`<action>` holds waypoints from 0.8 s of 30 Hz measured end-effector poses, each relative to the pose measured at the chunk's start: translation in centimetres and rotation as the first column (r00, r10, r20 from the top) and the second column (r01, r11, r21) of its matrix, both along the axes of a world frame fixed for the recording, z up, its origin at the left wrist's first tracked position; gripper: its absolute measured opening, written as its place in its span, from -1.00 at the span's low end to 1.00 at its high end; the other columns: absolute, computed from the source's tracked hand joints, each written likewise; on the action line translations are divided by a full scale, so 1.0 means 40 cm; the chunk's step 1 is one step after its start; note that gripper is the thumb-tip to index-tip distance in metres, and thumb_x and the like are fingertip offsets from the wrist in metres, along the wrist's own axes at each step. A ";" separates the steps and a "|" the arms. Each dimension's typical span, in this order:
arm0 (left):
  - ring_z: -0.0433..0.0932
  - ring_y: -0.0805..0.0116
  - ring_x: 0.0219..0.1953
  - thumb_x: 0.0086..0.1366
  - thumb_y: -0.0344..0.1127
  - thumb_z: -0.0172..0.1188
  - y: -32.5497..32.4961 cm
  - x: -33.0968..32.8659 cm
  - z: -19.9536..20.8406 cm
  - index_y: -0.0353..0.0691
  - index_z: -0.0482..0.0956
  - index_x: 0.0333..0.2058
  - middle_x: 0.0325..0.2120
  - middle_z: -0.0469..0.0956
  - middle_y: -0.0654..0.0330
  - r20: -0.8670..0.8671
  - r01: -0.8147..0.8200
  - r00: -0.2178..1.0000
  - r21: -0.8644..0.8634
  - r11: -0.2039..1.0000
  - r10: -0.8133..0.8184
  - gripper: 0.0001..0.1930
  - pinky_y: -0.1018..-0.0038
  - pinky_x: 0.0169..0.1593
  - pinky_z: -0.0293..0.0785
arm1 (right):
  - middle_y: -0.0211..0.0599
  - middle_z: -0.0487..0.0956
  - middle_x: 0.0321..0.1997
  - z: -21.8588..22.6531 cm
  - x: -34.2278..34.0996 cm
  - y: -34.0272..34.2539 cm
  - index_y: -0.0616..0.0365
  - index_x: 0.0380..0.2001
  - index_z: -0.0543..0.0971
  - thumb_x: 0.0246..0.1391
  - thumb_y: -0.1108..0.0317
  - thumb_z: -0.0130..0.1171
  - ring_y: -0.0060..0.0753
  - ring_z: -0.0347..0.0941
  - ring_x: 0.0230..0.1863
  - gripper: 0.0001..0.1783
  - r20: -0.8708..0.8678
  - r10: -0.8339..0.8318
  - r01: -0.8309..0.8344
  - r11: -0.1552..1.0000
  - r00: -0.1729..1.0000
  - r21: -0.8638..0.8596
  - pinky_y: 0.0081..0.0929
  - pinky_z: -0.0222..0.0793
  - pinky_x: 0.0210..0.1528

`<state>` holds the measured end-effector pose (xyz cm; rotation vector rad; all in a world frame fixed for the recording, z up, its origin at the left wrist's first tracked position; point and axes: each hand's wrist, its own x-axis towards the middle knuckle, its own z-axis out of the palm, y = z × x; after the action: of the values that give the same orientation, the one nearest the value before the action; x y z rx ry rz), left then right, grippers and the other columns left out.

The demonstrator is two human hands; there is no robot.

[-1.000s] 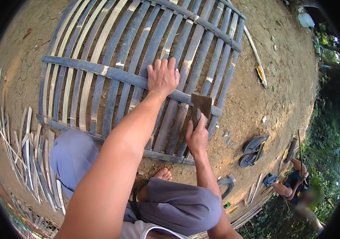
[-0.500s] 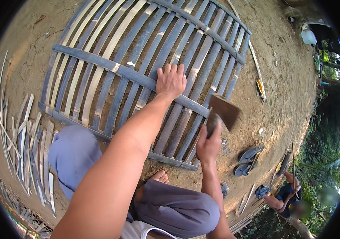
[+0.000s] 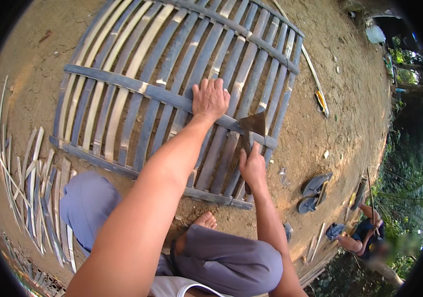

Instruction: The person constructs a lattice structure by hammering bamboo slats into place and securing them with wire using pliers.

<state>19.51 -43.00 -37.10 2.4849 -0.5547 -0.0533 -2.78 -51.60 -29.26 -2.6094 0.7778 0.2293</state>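
A bamboo slat panel (image 3: 122, 79) lies on the ground before me, its long slats crossed by darker bamboo strips. My left hand (image 3: 211, 100) rests on the middle cross strip, fingers curled down over the slats. In my right hand (image 3: 254, 167) is a hatchet (image 3: 254, 123) with a broad, dark metal head. My fingers are wrapped around its handle. The head is at the right part of that cross strip, near its end; whether it touches the bamboo I cannot tell.
Loose split bamboo strips (image 3: 38, 198) lie at the left. On the right are a pair of dark sandals (image 3: 315, 193), a yellow-and-black tool (image 3: 321, 102) and a thin bamboo strip (image 3: 310, 64). Another person (image 3: 367, 232) sits at the far right.
My right hand has brought the hatchet left and slightly upward in the picture, onto the area of the cross strip. My left hand stays at the same spot on the panel.
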 end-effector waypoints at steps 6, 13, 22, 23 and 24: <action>0.56 -0.02 -0.06 0.42 -0.30 0.03 0.025 0.035 -0.029 -0.15 0.57 -0.09 -0.18 0.65 0.05 0.015 -0.057 0.998 -0.366 0.929 0.067 -0.80 0.07 0.02 0.42 | 0.42 0.60 -0.42 -0.002 0.032 0.030 0.43 0.11 0.30 0.30 0.31 0.17 0.55 0.55 -0.32 -0.51 0.048 -0.080 0.081 0.997 0.996 -0.019 0.28 0.46 -0.29; 0.65 0.31 -0.34 0.55 -0.26 0.07 0.304 -0.032 -0.011 -0.31 0.32 0.14 -0.17 0.77 0.11 -0.371 -0.379 0.912 -0.595 0.709 0.177 -0.67 0.36 -0.18 0.51 | 0.44 0.61 -0.37 -0.015 0.015 0.030 0.43 0.09 0.29 0.32 0.26 0.13 0.57 0.56 -0.27 -0.52 0.130 -0.038 0.041 0.999 0.991 -0.021 0.29 0.48 -0.19; 0.44 0.65 -0.48 0.48 -0.33 0.23 0.611 -0.234 0.020 -0.18 0.57 -0.20 -0.44 0.65 0.30 -0.773 -0.784 0.594 -0.495 0.374 0.221 -0.92 0.65 -0.43 0.33 | 0.44 0.63 -0.28 -0.002 0.014 -0.047 0.33 0.05 0.35 0.29 0.16 0.16 0.51 0.59 -0.17 -0.51 0.086 0.000 0.003 1.000 0.996 -0.030 0.29 0.47 -0.05; 0.43 0.64 -0.51 0.49 -0.31 0.22 0.653 -0.238 0.018 -0.18 0.56 -0.16 -0.46 0.64 0.29 -0.779 -0.783 0.586 -0.473 0.403 0.224 -0.91 0.65 -0.46 0.31 | 0.44 0.64 -0.27 0.028 0.035 -0.031 0.31 0.05 0.38 0.29 0.14 0.16 0.50 0.59 -0.15 -0.53 0.060 -0.006 0.007 1.000 0.998 -0.008 0.29 0.46 -0.02; 0.43 0.64 -0.52 0.50 -0.31 0.22 0.675 -0.244 0.030 -0.17 0.56 -0.14 -0.47 0.64 0.29 -0.773 -0.784 0.591 -0.483 0.389 0.231 -0.91 0.65 -0.47 0.31 | 0.44 0.64 -0.26 0.051 0.042 -0.003 0.30 0.04 0.40 0.29 0.12 0.16 0.50 0.59 -0.15 -0.53 0.098 -0.063 0.065 0.998 0.993 -0.020 0.29 0.46 -0.04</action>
<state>9.76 -16.00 -35.89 1.4477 0.5044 -0.2587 -1.10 -51.72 -27.21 -2.5901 0.8329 0.0738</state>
